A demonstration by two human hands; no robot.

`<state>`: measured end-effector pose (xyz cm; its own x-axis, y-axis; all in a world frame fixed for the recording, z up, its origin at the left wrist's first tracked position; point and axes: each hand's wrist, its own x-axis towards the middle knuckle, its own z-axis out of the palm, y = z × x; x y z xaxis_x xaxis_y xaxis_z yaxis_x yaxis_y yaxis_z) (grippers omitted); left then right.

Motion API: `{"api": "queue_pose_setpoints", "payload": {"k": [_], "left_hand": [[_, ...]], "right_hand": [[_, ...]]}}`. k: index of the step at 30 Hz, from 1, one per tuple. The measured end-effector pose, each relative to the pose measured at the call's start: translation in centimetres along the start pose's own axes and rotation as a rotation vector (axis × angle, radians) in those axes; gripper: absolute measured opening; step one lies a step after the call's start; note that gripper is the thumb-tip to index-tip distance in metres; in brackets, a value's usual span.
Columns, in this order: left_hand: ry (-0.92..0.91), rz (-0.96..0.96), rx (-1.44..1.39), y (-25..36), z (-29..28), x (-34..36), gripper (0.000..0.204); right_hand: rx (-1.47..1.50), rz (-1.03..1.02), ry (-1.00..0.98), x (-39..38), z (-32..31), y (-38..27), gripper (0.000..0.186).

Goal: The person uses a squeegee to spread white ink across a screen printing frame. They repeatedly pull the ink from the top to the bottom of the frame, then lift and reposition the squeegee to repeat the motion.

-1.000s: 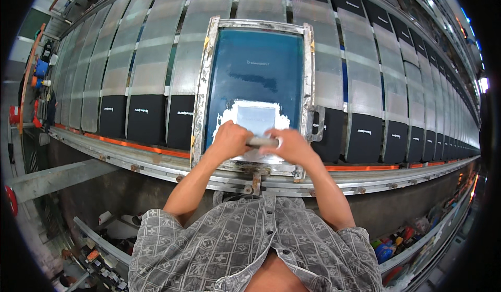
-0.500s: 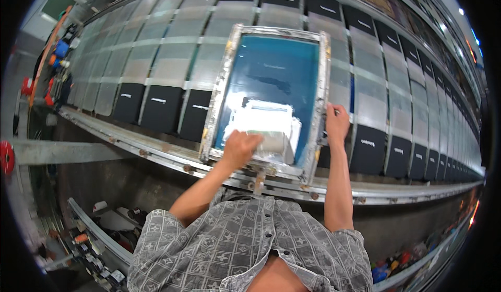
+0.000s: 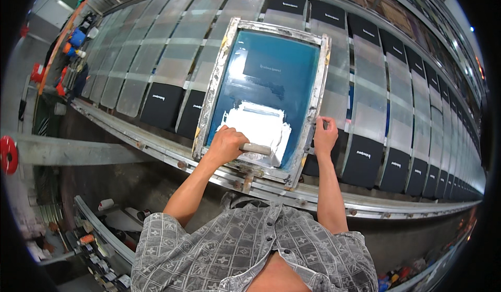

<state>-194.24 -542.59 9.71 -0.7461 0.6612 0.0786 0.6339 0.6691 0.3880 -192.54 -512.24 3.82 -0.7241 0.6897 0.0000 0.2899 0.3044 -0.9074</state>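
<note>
A screen-printing frame [image 3: 324, 62] with a worn, paint-crusted metal rim and a blue-green mesh [image 3: 282, 57] lies across the long table in front of me. White ink [image 3: 255, 122] is pooled on the near half of the mesh. My left hand [image 3: 226, 145] is closed around a squeegee [image 3: 258, 148] whose pale bar sticks out to the right, tilted over the ink near the frame's front end. Beside the frame's right rim, by a dark metal fitting [image 3: 310, 138], my right hand [image 3: 326, 130] has its fingers curled together; what they grip is hidden.
Long pale panels stand side by side along the table, many with black pieces [image 3: 362, 156] bearing small white marks at their ends. A metal rail [image 3: 156, 153] with bolts runs along the near edge. At left are a grey beam [image 3: 78, 151] and a red disc [image 3: 8, 155].
Frame and hands have shifted left along the table by about one panel. The squeegee, blurred over the ink before, is now nearer me and tilted. My view has turned slightly.
</note>
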Motion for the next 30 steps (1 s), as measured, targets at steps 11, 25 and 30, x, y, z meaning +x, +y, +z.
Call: {"api": "queue_pose_setpoints", "payload": {"k": [11, 25, 30], "left_hand": [[-0.267, 0.070, -0.074, -3.6, -0.7, 3.4, 0.022], [-0.142, 0.012, 0.076, -4.8, 1.1, 7.8, 0.013], [-0.287, 0.009, -0.070, -2.5, 0.0, 4.7, 0.014]], "right_hand": [[-0.385, -0.033, -0.003, 0.5, 1.3, 0.2, 0.028], [-0.610, -0.694, -0.724, -3.4, 7.4, -6.3, 0.030], [-0.501, -0.723, -0.807, -7.2, 4.2, -6.0, 0.031]]}}
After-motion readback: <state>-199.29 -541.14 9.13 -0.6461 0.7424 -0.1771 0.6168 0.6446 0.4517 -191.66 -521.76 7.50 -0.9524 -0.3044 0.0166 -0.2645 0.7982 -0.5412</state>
